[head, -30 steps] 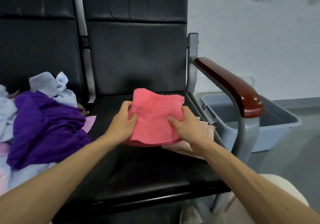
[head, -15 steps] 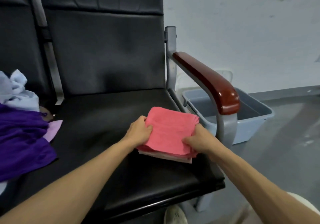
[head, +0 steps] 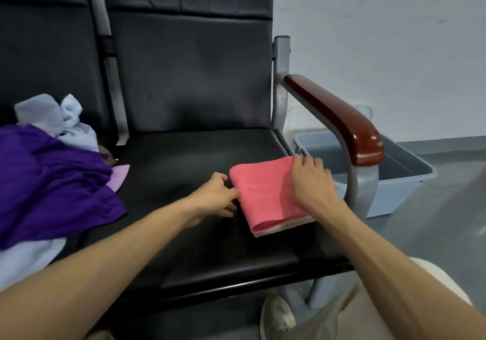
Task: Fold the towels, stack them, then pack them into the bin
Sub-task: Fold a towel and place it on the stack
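A second ago I had the coral towel (head: 263, 197) lifted between both hands, gripped at its sides. Now it lies folded on the chair seat (head: 184, 181), squarely on the paler pink towel (head: 286, 226), whose edge peeps out just below my right wrist.

My right hand (head: 307, 181) has let go of the side and lies flat on top. Its fingers (head: 302, 160) are spread and straight, and their tips reach the far edge. My left hand (head: 215, 195) has slid off to the towel's left edge. Its fingers (head: 231, 195) are loosely bent with the tips against the fold, and I can't tell if they pinch it or only nudge it square.

So the fold is done and the stack is now two high. I'd say this is the patting-down moment before I reach for the next piece.

The next pieces lie well to the left of my left fingers. The purple towel (head: 47, 181) is heaped there with the light blue one (head: 50, 113) behind it, both still unfolded.

The grey bin (head: 389, 197) stands on the floor just beyond my right fingers, past the red armrest (head: 339, 118). What I can see of its inside holds nothing. Packing must wait until that heap is folded.
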Motion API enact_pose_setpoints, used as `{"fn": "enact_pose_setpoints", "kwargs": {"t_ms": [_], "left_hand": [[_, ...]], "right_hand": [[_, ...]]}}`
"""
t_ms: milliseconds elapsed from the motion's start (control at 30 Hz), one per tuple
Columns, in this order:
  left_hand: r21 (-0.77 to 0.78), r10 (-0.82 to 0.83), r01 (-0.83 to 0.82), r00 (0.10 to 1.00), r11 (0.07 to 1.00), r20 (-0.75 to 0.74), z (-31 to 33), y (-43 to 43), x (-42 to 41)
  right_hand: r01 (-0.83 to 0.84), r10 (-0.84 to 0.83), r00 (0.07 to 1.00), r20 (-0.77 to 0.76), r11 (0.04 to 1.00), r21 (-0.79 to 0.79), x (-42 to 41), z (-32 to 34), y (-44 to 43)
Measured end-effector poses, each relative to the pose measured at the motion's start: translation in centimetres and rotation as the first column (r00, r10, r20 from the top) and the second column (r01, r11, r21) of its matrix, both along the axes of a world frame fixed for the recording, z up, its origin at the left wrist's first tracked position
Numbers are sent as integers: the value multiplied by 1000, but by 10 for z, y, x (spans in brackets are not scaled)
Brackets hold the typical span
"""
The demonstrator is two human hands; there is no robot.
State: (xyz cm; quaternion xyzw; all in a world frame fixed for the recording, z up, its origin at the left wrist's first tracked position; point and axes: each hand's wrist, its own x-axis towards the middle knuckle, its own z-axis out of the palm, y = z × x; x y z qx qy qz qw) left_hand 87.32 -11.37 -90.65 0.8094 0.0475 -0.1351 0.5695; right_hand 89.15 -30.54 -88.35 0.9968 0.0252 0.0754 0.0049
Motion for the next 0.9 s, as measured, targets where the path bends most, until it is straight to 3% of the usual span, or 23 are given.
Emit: {"fn": "enact_pose_setpoints", "kwargs": {"t_ms": [67,167,300,467,567,700,767,900], "left_hand": [[40,2,-3,999,999,41,12,25,-5],[80,36,-44,995,996,98,27,78,-20],[-46,287,-283,948,958,136,38,147,-44],[-176,476,-444,848,878,232,54,212,-78],[-288,667,-602,689,745,285,58,256,-95],[-472,885,-749,380,465,269,57,293,-115],[-539,941,-774,237,333,242,57,305,-123],[-634,994,-768,27,90,108,54,322,-129]], "right_hand": [[-139,145,981,130,989,-54,-4,0,16],[-341,338,934,119,940,5,-8,2,54],[-487,485,873,47,864,130,-13,4,131],[-614,634,772,37,730,301,-14,14,251],[-638,688,721,79,616,461,-22,24,323],[-660,681,696,227,484,575,-32,34,395],[-710,733,635,243,430,557,-37,36,426],[-778,784,588,199,482,403,-40,31,464]]}}
